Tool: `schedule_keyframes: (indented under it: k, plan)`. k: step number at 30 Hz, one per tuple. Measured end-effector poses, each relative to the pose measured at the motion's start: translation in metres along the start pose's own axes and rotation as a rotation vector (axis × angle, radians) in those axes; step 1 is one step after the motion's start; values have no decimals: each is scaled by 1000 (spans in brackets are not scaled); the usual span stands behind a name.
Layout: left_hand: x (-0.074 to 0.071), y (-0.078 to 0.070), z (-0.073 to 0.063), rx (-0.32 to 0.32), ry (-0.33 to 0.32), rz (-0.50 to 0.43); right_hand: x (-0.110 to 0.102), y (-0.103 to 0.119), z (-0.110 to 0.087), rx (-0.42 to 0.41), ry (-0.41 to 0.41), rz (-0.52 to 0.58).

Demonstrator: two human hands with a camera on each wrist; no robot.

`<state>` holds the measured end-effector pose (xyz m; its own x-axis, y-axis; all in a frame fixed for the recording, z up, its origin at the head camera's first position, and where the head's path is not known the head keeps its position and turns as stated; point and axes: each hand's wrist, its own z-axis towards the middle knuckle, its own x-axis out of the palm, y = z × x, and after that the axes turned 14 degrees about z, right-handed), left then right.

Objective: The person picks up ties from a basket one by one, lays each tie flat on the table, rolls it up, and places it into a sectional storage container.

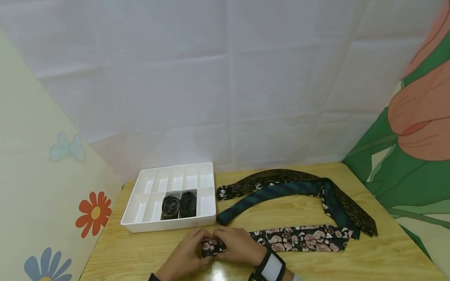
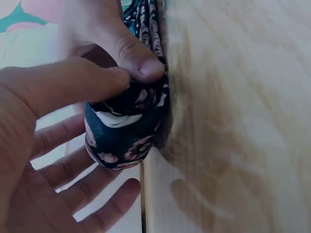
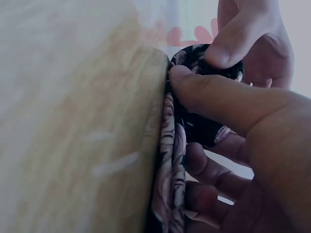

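A dark necktie with pink roses (image 1: 302, 239) lies along the front of the table, its left end wound into a roll (image 1: 210, 247). My left hand (image 1: 190, 249) holds the outer side of this roll, thumb on its upper edge and fingers around its far side, as the left wrist view shows. From the other side my right hand (image 1: 240, 245) pinches the roll where the flat length runs into it; the right wrist view has its thumb (image 3: 214, 94) pressed on the edge. Both thumbs come close together over the coil (image 2: 121, 131).
Behind the hands, to the left, stands a white divided tray (image 1: 168, 225) with two dark rolled neckties (image 1: 170, 207) in neighbouring front compartments. A green-and-navy striped necktie (image 1: 274, 192) and a dark speckled necktie (image 1: 355, 207) curve across the right side of the wooden table (image 1: 393, 253).
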<state>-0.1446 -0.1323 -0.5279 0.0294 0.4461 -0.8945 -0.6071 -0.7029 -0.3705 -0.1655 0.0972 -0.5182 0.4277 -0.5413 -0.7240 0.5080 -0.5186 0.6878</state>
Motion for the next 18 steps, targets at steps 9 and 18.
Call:
schedule_keyframes:
  k: [9, 18]
  plan:
    - [-5, -2, 3, -44, 38, 26, -1, 2, -4, 34, -3, 41]
    - [-1, -2, 4, 23, 1, 5, -3, -2, -8, 28, 2, 79]
